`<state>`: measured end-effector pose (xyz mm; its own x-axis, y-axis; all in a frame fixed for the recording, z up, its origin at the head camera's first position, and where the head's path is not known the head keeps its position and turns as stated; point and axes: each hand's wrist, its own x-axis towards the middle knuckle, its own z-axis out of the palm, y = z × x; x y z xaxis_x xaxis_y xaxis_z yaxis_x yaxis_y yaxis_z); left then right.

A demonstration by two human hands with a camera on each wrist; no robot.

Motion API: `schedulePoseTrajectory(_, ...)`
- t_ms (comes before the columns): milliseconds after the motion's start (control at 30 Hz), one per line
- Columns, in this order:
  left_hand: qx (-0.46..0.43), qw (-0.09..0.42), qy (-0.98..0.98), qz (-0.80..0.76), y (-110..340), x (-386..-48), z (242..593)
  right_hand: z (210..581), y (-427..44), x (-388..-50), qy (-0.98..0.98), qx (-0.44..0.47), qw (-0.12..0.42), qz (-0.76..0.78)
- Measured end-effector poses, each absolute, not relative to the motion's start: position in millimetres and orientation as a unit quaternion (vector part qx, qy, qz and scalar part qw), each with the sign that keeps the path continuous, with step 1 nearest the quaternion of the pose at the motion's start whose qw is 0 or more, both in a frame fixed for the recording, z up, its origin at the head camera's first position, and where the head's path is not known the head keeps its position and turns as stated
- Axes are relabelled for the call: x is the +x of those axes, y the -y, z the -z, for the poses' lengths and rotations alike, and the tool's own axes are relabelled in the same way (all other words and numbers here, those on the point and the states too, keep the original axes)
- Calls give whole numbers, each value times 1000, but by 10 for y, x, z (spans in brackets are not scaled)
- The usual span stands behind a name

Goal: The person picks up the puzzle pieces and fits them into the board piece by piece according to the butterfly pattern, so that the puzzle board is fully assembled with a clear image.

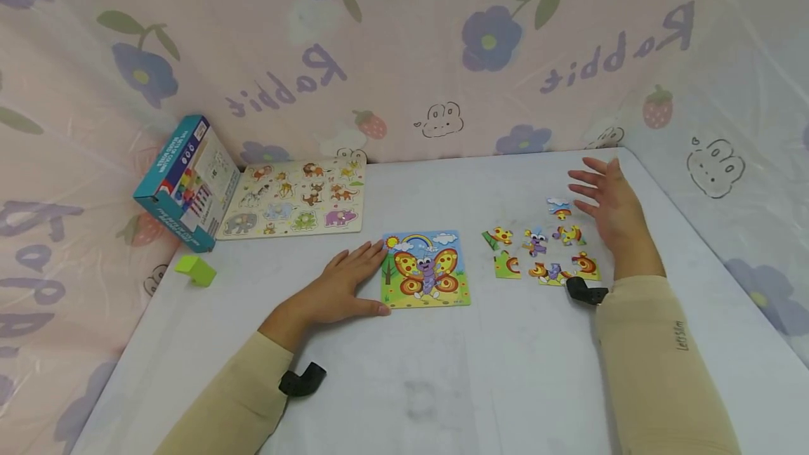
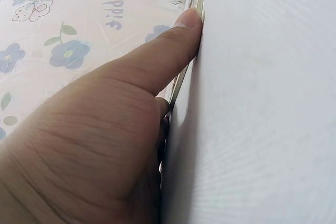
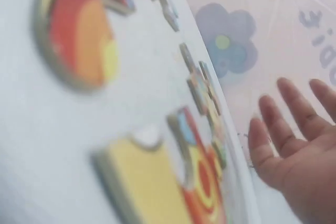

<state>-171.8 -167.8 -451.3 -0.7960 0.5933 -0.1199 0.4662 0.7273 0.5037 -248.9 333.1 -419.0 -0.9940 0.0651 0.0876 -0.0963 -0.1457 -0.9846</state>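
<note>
A square butterfly puzzle board (image 1: 426, 270) lies flat at the middle of the table. My left hand (image 1: 344, 283), palm down with fingers extended, touches its left edge; in the left wrist view the thumb (image 2: 176, 43) lies along the board's thin edge. Several loose jigsaw pieces (image 1: 536, 242) are spread to the right of the board. Beside them my right hand (image 1: 613, 213) is raised, its fingers spread and holding nothing. Close up in the right wrist view, a yellow-edged puzzle piece (image 3: 144, 182) lies on the white tabletop, apart from the right hand (image 3: 302, 156).
An animal puzzle board (image 1: 297, 199) lies at the back left, with a blue box (image 1: 189, 185) standing beside it. A green block (image 1: 197, 270) sits near the table's left edge. A patterned curtain (image 1: 404, 41) hangs behind the table.
</note>
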Motion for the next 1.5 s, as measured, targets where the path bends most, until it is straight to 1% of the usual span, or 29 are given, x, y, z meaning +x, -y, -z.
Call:
schedulePoseTrajectory(67,288,138,-919,-230,1677,-1717,4514,4265,-3415,-2499,692,-23,49,-720)
schedulePoseTrajectory(200,287,139,-921,-226,1680,-1723,4523,4407,-3513,-2515,785,-67,12,-616)
schedulePoseTrajectory(267,286,138,-921,-224,1685,-1731,4534,4453,-3521,-2526,832,-65,-9,-551)
schedulePoseTrajectory(367,287,136,-921,-225,1693,-1740,4547,4491,-3504,-2556,878,-50,-24,-475)
schedulePoseTrajectory(467,286,137,-921,-227,1694,-1744,4553,4520,-3483,-2586,912,-29,-31,-408)
schedulePoseTrajectory(633,285,141,-920,-231,1681,-1742,4538,4550,-3456,-2620,936,-29,-29,-351)
schedulePoseTrajectory(833,286,140,-920,-229,1678,-1736,4537,4542,-3397,-2609,919,-52,-2,-391)
schedulePoseTrajectory(1133,287,139,-919,-231,1683,-1738,4538,4522,-3292,-2546,858,-84,70,-501)
schedulePoseTrajectory(1333,285,139,-921,-227,1685,-1738,4549,4450,-3091,-2577,839,-55,62,-538)
schedulePoseTrajectory(1500,285,139,-920,-228,1686,-1739,4554,4346,-2751,-2585,837,-21,44,-545)
